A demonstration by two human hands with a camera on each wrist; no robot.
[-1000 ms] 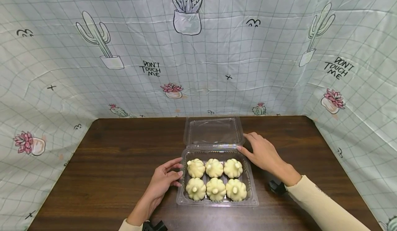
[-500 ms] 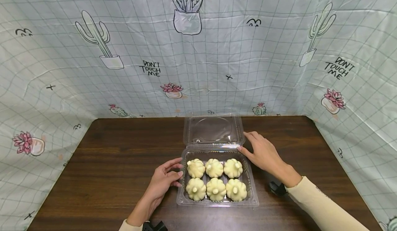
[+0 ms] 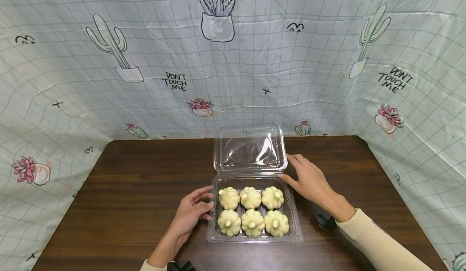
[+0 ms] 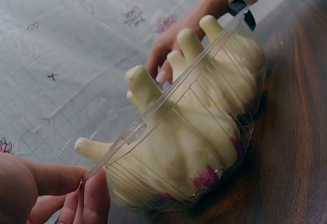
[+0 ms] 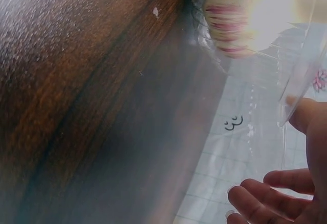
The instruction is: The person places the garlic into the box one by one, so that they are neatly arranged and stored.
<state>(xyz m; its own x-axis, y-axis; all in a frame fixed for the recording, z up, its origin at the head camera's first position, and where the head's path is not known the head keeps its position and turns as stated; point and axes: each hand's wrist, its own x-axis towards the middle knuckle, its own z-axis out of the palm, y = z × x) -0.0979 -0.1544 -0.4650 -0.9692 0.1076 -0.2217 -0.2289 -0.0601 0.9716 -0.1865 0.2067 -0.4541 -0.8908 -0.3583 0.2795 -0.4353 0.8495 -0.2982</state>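
Observation:
A clear plastic clamshell container holds several pale garlic bulbs in two rows, stems up; purple streaks show low on them in the wrist views. Its lid is raised at the back, tilted up from the hinge. My left hand pinches the left rim between thumb and fingers, plain in the left wrist view. At the back right corner, my right hand touches the rim near the hinge with its thumb. Its other fingers are extended and spread beside the lid's right edge.
Dark wooden table lies under the container, with bare surface to both sides. A pale gridded curtain with cactus drawings hangs behind and at the sides. Black wrist straps sit by the sleeves.
The lid has swung up from lying back near the table to a steeper tilt, its far edge now against the curtain. Both hands have stayed in place; the garlic bulbs have not moved.

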